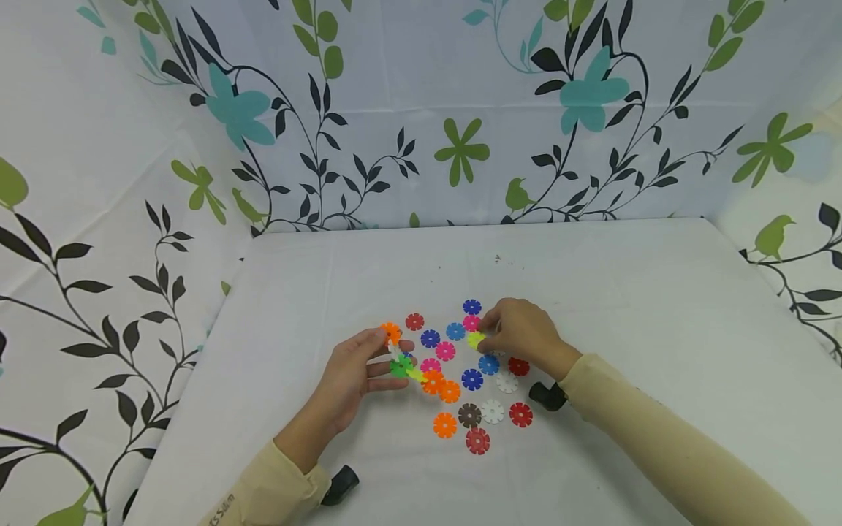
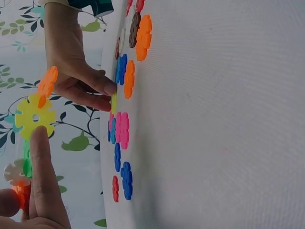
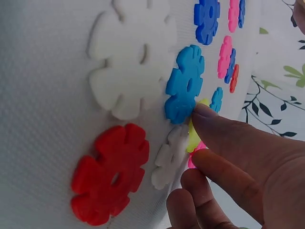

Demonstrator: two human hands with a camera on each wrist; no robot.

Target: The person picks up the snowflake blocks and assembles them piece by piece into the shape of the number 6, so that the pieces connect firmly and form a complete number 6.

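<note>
My left hand [image 1: 345, 376] holds a chain of notched, flower-shaped interlocking discs between thumb and fingers, raised above the table. A green disc [image 1: 400, 367], an orange disc [image 1: 391, 333] by the thumb and a yellow disc [image 2: 35, 114] are slotted together in it, with a white disc [image 2: 15, 171] too. One fingertip touches the yellow disc in the left wrist view. Over at the right, my right hand [image 1: 526, 336] pinches a loose yellow disc [image 1: 476, 340] between thumb and forefinger, down at the tabletop. In the right wrist view the thumb partly hides that disc.
Loose discs lie flat around the hands, among them a red disc [image 1: 477, 440], a brown disc [image 1: 470, 415], a white disc [image 1: 492, 411] and a blue disc [image 1: 471, 379]. A white cloth covers the table [image 1: 625, 292]. Patterned curtain [image 1: 421, 109] hangs behind it.
</note>
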